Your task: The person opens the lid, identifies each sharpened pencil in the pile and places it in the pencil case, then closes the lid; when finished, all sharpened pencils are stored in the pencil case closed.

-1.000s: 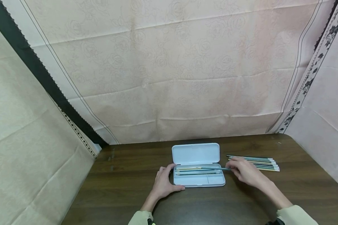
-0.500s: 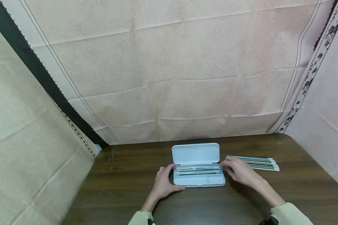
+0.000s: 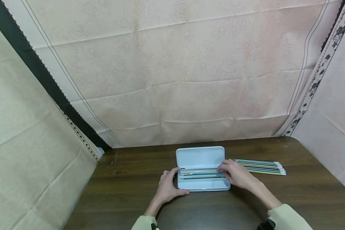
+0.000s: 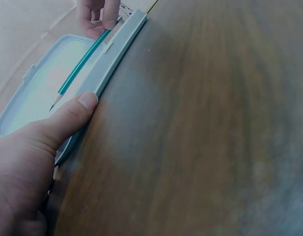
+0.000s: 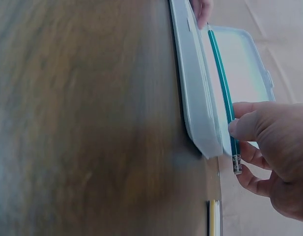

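An open light-blue pencil case (image 3: pixel 194 185) lies on the table, its lid tipped back. At its left end my left hand (image 3: pixel 166 189) holds it, thumb on the front edge and forefinger near the hinge side. My right hand (image 3: pixel 237 174), over the case's right end, pinches a green pencil (image 5: pixel 221 73) near its eraser end. In the left wrist view that pencil (image 4: pixel 82 66) hangs just above the case, its sharpened tip pointing left. Several pencils lie lengthwise in the case's rear part; fingers hide their right ends.
Right of the case, several pencils (image 3: pixel 265 166) lie side by side on the brown wooden table (image 3: pixel 126 191), partly behind my right hand. A small divided compartment (image 3: pixel 219 183) sits at the case's front right. Pale patterned cloth (image 3: pixel 189 80) hangs behind the table and along both sides.
My right hand has moved left with the pencil, from beside the case to over its right end. My left hand has stayed on the case.
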